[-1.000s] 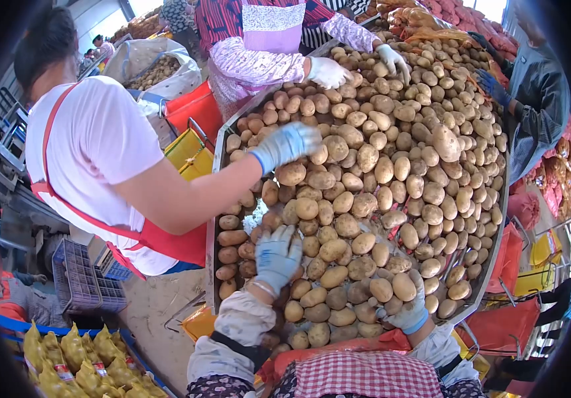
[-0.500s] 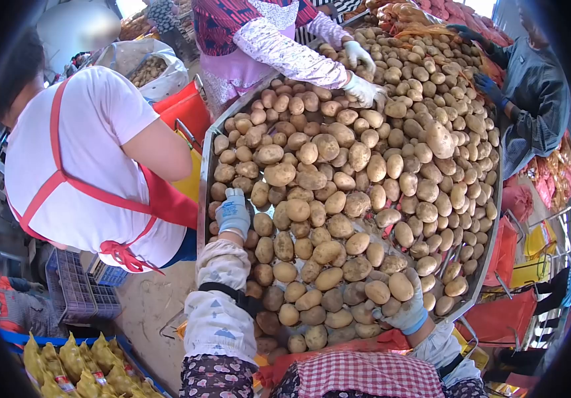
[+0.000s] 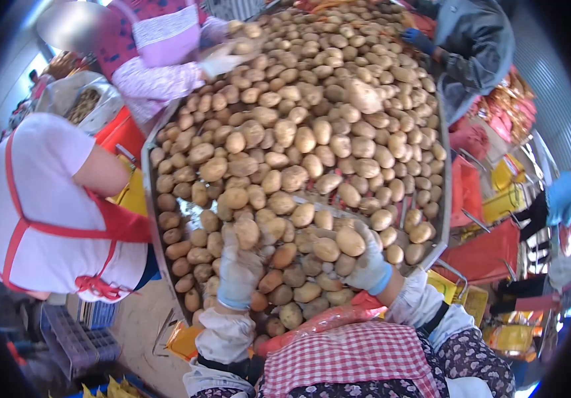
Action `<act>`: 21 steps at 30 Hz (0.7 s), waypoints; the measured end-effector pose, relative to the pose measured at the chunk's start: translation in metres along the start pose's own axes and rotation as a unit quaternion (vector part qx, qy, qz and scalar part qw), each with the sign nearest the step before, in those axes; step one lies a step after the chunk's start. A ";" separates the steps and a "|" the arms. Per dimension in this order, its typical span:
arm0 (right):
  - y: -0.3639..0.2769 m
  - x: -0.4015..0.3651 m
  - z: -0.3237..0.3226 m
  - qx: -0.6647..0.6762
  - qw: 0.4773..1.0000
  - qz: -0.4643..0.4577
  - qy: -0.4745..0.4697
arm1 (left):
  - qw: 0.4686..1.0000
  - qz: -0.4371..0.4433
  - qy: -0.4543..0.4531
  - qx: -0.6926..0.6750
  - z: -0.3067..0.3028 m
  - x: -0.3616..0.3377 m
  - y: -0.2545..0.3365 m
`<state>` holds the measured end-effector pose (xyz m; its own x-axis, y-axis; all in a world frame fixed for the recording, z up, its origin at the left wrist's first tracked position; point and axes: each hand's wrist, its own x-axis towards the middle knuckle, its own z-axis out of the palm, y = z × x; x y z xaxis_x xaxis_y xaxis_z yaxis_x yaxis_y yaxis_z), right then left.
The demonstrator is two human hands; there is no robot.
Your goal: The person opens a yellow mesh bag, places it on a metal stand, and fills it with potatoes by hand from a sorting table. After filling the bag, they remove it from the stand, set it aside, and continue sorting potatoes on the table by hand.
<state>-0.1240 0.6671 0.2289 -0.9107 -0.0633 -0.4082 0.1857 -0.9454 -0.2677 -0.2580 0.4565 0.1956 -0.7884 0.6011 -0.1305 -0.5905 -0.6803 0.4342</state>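
A wide metal-rimmed sorting table (image 3: pixel 154 219) is heaped with potatoes (image 3: pixel 285 132). My left hand (image 3: pixel 239 275), in a pale blue and white glove, is at the near left of the heap, its fingers curled round a potato (image 3: pixel 246 233); motion blurs this spot. To its right my right hand (image 3: pixel 369 265), gloved alike, grips a pair of potatoes (image 3: pixel 350 242) against its thumb and fingers. Between the two hands lie more potatoes, some reddish brown, close to the near edge.
Across the table a person in a lilac apron (image 3: pixel 169 36) lifts potatoes in a gloved hand. Another in dark clothing (image 3: pixel 474 46) stands far right. A person in a white shirt (image 3: pixel 53 199) is close on my left. Red and yellow crates (image 3: pixel 478 255) stand to the right.
My left hand has moved from the table's left rim inward and nearer to me, taking hold of a potato. My right hand still holds potatoes, now closer to the left. The view has shifted.
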 end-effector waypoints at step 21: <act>0.007 -0.078 -0.057 -0.063 0.995 -0.023 -0.075 | 0.806 0.089 -0.189 0.554 0.076 -0.028 -0.123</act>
<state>-0.0305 0.6834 0.2089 -0.9623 -0.0765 -0.2612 0.1788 -0.9012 -0.3949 -0.1502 0.5555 0.2136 -0.6105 0.7630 0.2123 0.2083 -0.1039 0.9725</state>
